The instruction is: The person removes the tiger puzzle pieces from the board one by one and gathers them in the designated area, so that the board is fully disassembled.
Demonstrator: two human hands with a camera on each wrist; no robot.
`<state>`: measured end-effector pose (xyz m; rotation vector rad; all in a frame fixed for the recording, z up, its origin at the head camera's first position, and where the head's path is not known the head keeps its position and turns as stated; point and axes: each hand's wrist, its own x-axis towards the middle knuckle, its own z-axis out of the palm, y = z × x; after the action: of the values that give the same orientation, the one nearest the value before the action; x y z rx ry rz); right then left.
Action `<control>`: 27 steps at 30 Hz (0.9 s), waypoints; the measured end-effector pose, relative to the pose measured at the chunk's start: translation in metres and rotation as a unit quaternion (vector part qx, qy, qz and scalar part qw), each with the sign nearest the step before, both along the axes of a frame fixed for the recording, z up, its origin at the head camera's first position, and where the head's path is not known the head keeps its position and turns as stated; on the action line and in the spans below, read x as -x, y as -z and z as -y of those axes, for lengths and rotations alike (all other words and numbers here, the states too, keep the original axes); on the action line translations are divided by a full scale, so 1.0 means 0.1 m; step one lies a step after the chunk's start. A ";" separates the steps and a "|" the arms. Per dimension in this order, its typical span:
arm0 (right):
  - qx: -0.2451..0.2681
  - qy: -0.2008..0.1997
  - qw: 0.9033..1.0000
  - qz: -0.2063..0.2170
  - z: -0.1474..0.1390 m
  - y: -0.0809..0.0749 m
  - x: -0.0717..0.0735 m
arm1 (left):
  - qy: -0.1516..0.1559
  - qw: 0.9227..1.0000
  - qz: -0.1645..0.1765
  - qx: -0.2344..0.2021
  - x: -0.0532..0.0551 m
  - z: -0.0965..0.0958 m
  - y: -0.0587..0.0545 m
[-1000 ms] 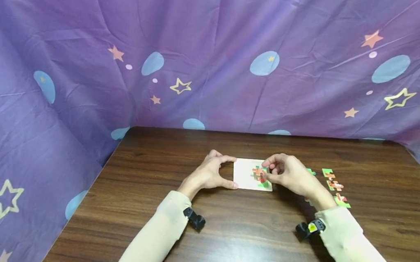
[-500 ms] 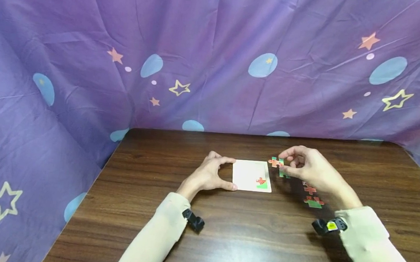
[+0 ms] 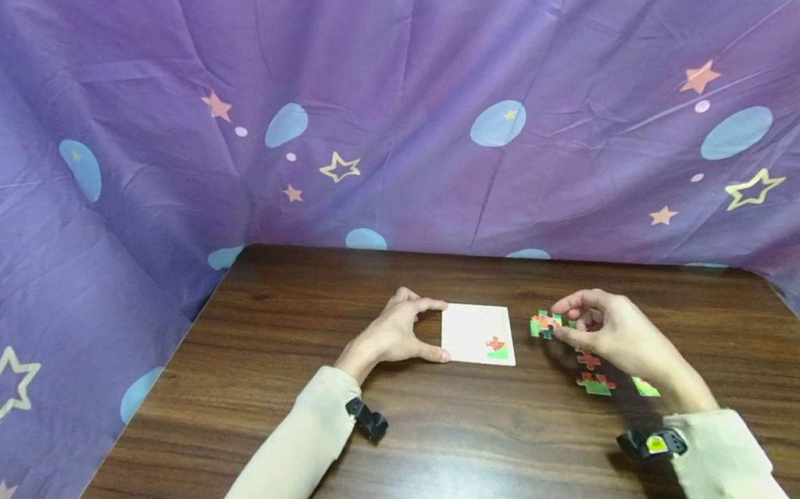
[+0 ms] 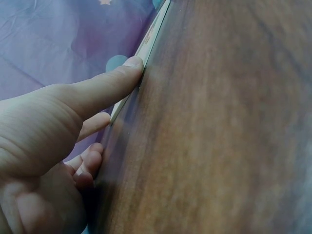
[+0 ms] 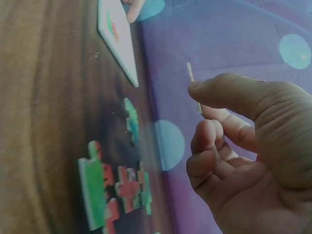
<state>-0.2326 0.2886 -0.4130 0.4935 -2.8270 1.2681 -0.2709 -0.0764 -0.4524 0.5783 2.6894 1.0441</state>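
A white square puzzle board [image 3: 471,329] lies mid-table, with one red and green jigsaw piece [image 3: 496,347] in its near right corner. My left hand [image 3: 401,329] holds the board's left side, thumb at the near corner and index finger at the far one. Right of the board, my right hand [image 3: 605,327] pinches a jigsaw piece [image 5: 190,71], seen edge-on in the right wrist view, between thumb and index finger. In the head view it overlaps a green piece [image 5: 131,122] lying on the table. That hand's other fingers are curled.
Several loose jigsaw pieces lie under and beside the right forearm, among them a red and green piece [image 3: 597,385], a red piece [image 3: 589,359] and a green-cornered piece [image 3: 646,386]. A purple curtain [image 3: 410,125] hangs behind the brown wooden table [image 3: 329,432].
My right hand has moved right, off the board, carrying the pinched jigsaw piece away from above it. The left hand stays at the board's left side.
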 end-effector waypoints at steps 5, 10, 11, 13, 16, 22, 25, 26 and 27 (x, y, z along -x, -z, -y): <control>-0.005 -0.009 1.000 0.008 -0.01 0.08 -0.03 | 0.000 1.000 -0.001 0.000 -0.01 0.01 0.00; -0.018 -0.010 1.000 0.002 -0.02 0.16 -0.05 | 0.000 1.000 -0.002 0.000 0.00 0.01 -0.01; -0.018 -0.011 1.000 0.002 -0.02 0.18 -0.05 | 0.001 1.000 -0.003 0.000 0.01 0.00 0.00; -0.024 -0.015 1.000 -0.003 -0.03 0.22 -0.06 | 0.002 1.000 -0.008 0.000 0.01 0.00 0.01; -0.036 -0.025 0.999 -0.007 -0.03 0.26 -0.08 | 0.006 1.000 -0.014 -0.002 0.02 0.00 0.01; -0.059 -0.023 0.998 -0.018 -0.03 0.31 -0.07 | 0.008 1.000 -0.010 -0.008 0.01 0.00 -0.01; -0.068 -0.019 0.997 -0.015 -0.01 0.33 -0.06 | 0.007 1.000 -0.008 -0.007 0.01 0.01 -0.01; -0.070 -0.017 0.997 -0.014 -0.01 0.33 -0.06 | 0.007 1.000 -0.006 -0.006 0.01 0.01 -0.01; -0.072 -0.016 0.997 -0.012 -0.01 0.34 -0.06 | 0.006 1.000 -0.007 -0.005 0.01 0.01 -0.01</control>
<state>-0.2269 0.2891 -0.4470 0.5548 -2.9143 1.0601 -0.2715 -0.0772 -0.4518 0.6056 2.6897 1.0540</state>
